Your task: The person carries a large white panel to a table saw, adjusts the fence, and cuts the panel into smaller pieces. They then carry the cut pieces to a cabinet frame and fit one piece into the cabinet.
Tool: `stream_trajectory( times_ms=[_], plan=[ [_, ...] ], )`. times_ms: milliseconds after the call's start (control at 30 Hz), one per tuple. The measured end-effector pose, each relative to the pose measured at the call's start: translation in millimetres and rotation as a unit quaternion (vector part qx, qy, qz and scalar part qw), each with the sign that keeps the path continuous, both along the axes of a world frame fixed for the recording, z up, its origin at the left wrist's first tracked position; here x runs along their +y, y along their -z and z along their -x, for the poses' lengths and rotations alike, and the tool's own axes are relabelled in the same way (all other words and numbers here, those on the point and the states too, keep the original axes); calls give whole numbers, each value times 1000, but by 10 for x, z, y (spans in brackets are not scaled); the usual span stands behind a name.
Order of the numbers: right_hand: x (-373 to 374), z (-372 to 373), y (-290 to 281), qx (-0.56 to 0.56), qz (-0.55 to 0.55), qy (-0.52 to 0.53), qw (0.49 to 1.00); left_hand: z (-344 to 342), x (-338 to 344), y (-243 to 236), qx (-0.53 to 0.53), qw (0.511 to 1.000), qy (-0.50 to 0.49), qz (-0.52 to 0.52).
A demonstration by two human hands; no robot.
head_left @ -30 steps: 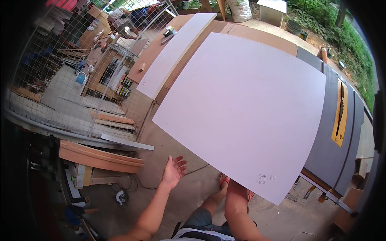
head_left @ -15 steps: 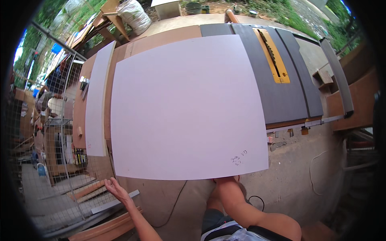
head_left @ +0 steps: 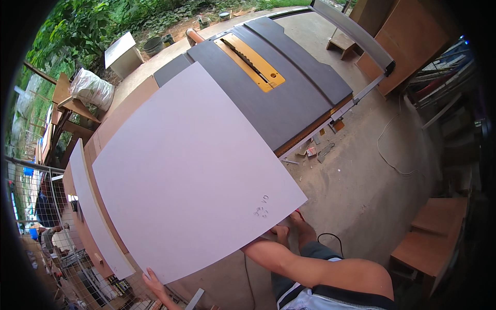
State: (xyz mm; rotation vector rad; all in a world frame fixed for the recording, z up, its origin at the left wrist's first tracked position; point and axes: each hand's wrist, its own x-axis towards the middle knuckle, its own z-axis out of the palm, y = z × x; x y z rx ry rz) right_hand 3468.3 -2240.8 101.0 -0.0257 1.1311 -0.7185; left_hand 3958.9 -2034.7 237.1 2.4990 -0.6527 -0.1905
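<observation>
A large white board (head_left: 191, 160) with handwritten markings lies tilted across the view, over a brown work surface (head_left: 121, 111) beside a table saw's dark top (head_left: 299, 82). My left hand (head_left: 153, 281) grips the board's near-left edge. My right forearm reaches under the board's near edge, where that hand is hidden. The saw's yellow insert (head_left: 250, 64) holds an exposed toothed blade (head_left: 240, 56). A narrower white panel (head_left: 95, 209) lies left of the board.
A wire fence (head_left: 44, 237) with clutter stands left. A white sack (head_left: 90, 90), pale box (head_left: 121, 51) and buckets (head_left: 153, 46) sit beyond the bench. Wooden pieces (head_left: 423, 243) stand lower right; a cable (head_left: 382, 150) crosses the concrete floor (head_left: 361, 196). My legs and feet show below.
My view has swung rightward toward the saw. My left hand, open and off the board a second ago, has come up to its edge and now holds it.
</observation>
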Motion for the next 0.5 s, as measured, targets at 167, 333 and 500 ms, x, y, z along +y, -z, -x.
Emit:
stream_trajectory(
  times_ms=[167,333,500],
  plan=[
    [49,-30,-23,-11,-3,18,1000,25,61,-26,66,998,-6,15],
    [32,-20,-26,-28,-2,32,999,12,154,23,55,998,-25,5],
    [9,15,-2,-42,-9,35,998,-149,250,176,86,993,-46,62]
  ],
)
